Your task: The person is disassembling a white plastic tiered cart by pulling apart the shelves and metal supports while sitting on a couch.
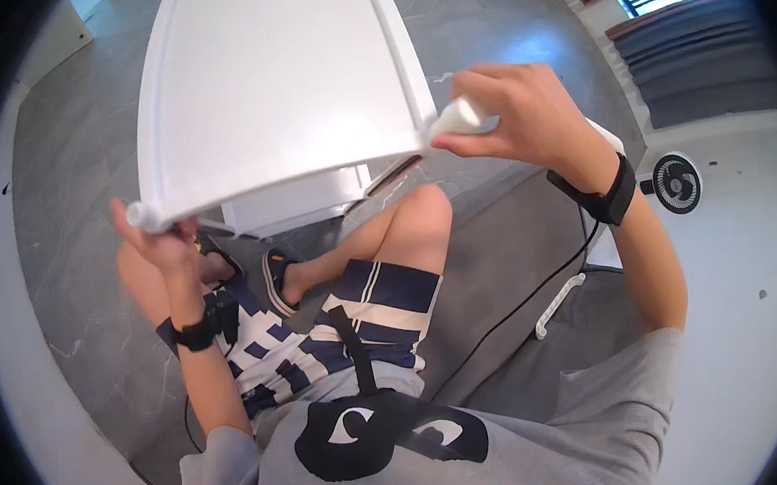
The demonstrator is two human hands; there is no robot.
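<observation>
So on the left, the left hand (168, 249) is curled around the near-left corner of a big white panel (287, 78), right by the rounded peg (141, 215) there, though blur hides exactly how the fingers wrap. The panel stretches away in front of the seated person, above the feet, and its far end runs out of view, so I can't tell what props it up. Below its near edge there's a second white panel (305, 203). Over at the near-right corner, the right hand (523, 111) is gripping another white peg (459, 116), thumb underneath, fingers over the top. Holding both near corners probably spreads the weight and stops it twisting, and those pegs look like natural handles. Further right there's a loose white bar (560, 307), out of both hands' way, and a fan (677, 183) beyond.
</observation>
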